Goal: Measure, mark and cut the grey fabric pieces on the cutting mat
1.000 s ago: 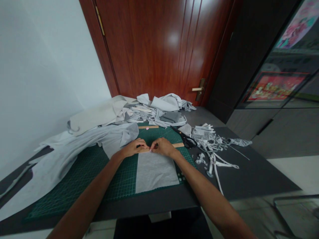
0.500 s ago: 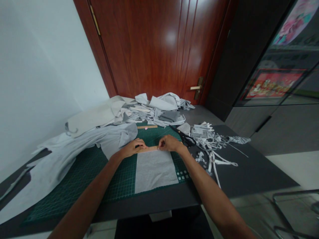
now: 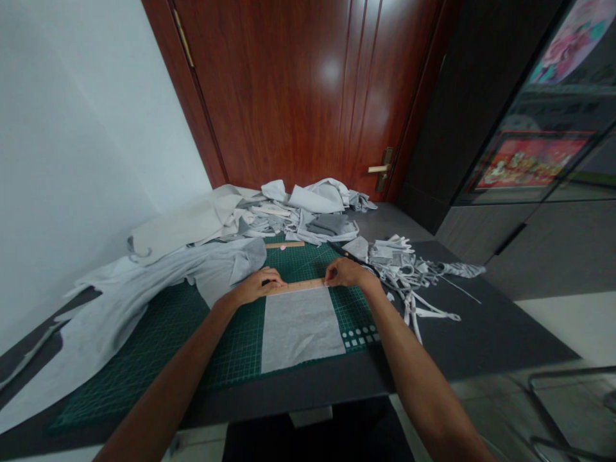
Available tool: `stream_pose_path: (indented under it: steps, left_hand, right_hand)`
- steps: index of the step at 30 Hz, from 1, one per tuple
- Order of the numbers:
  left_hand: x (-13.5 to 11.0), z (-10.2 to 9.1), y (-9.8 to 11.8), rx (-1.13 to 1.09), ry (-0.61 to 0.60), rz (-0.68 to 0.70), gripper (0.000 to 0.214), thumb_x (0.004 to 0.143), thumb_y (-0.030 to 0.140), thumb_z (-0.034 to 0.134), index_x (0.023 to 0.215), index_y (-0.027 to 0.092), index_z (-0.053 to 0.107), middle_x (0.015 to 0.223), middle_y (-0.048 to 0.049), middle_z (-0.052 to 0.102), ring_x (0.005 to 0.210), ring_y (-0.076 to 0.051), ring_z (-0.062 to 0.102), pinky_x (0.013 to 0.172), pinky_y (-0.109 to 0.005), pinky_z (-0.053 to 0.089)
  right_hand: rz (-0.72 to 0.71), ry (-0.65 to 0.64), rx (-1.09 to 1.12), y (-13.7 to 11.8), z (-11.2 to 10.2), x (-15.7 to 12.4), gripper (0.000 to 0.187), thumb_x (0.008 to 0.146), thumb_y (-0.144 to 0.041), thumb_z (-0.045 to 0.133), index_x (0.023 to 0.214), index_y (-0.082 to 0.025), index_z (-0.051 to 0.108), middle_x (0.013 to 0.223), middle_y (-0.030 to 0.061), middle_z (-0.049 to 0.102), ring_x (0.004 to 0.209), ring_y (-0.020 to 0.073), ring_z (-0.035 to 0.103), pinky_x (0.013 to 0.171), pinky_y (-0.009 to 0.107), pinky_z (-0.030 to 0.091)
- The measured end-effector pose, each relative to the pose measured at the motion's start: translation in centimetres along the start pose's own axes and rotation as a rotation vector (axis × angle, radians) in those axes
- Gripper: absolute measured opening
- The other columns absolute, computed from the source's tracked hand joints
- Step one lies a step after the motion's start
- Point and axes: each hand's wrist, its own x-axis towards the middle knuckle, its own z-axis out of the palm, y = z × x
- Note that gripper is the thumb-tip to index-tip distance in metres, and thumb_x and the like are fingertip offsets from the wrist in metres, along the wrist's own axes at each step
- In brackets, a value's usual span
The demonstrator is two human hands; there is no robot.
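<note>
A pale grey piece of cloth (image 3: 301,330) lies spread on a green cutting mat (image 3: 231,353). Along its far edge runs a wooden ruler (image 3: 303,285). My left hand (image 3: 260,286) presses on the ruler's left end with its fingers bent together. At the other end, by the cloth's far right corner, my right hand (image 3: 345,272) is closed in a pinch; what its fingertips hold, if anything, is too small to make out. Black scissors (image 3: 353,256) lie just beyond my right hand, partly hidden by it.
A large grey fabric piece (image 3: 144,289) drapes over the table's left side. Piled cloth scraps (image 3: 308,215) stand at the back before a wooden door (image 3: 289,96). Cut strips (image 3: 399,263) lie at right. A second wooden strip (image 3: 285,244) rests on the mat.
My right hand has slid right along the ruler to the cloth's corner, baring more of the ruler. My left hand has stayed in place.
</note>
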Motion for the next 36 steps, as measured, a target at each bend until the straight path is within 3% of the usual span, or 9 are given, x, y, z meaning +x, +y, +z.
stream_pose_path:
  steps: [9,14,21,29,36]
  left_hand:
    - [0.0,-0.1,0.4,0.005,-0.002,-0.021,0.039,0.105,0.048,0.05,0.099,0.018,0.076,0.098,-0.0073,0.072,0.095,-0.02,0.061,0.09,-0.032,0.045]
    - [-0.1,0.0,0.5,0.024,0.009,-0.017,0.039,0.106,0.046,0.049,0.1,0.019,0.077,0.098,-0.0072,0.072,0.095,-0.02,0.061,0.09,-0.033,0.045]
    - [0.1,-0.3,1.7,0.064,0.002,-0.005,0.037,0.106,0.043,0.049,0.1,0.02,0.077,0.097,-0.0068,0.073,0.094,-0.021,0.061,0.089,-0.033,0.046]
    - [-0.1,-0.4,2.9,0.126,0.005,-0.022,0.036,0.104,0.047,0.052,0.105,0.021,0.076,0.096,-0.0056,0.069,0.094,-0.021,0.06,0.087,-0.032,0.045]
    - [-0.4,-0.3,2.1,0.155,0.025,-0.063,0.035,0.103,0.049,0.053,0.107,0.022,0.075,0.097,-0.0053,0.067,0.095,-0.022,0.06,0.087,-0.032,0.046]
  right_hand:
    - [-0.015,0.039,0.046,1.4,-0.9,-0.9,0.003,0.073,-0.017,0.079,0.076,-0.018,0.08,0.072,0.0,0.076,0.069,0.0148,0.068,0.063,0.02,0.047]
    - [-0.041,0.278,0.046,0.9,-0.5,-0.4,0.013,0.089,-0.023,0.067,0.094,-0.015,0.077,0.094,0.0047,0.078,0.082,0.0152,0.068,0.076,0.023,0.049]
    - [0.021,0.484,0.006,0.5,2.0,1.1,0.013,0.093,-0.027,0.065,0.097,-0.018,0.073,0.094,0.0058,0.076,0.08,0.0172,0.067,0.079,0.027,0.05]
    - [0.06,0.492,-0.031,-0.2,3.1,1.3,0.027,0.094,-0.026,0.066,0.12,-0.021,0.069,0.101,0.0045,0.078,0.095,0.0196,0.072,0.091,0.029,0.051]
    - [0.245,0.487,-0.143,0.5,0.2,-0.1,0.03,0.097,-0.017,0.052,0.119,-0.021,0.071,0.114,0.0079,0.077,0.107,0.0229,0.071,0.092,0.029,0.052]
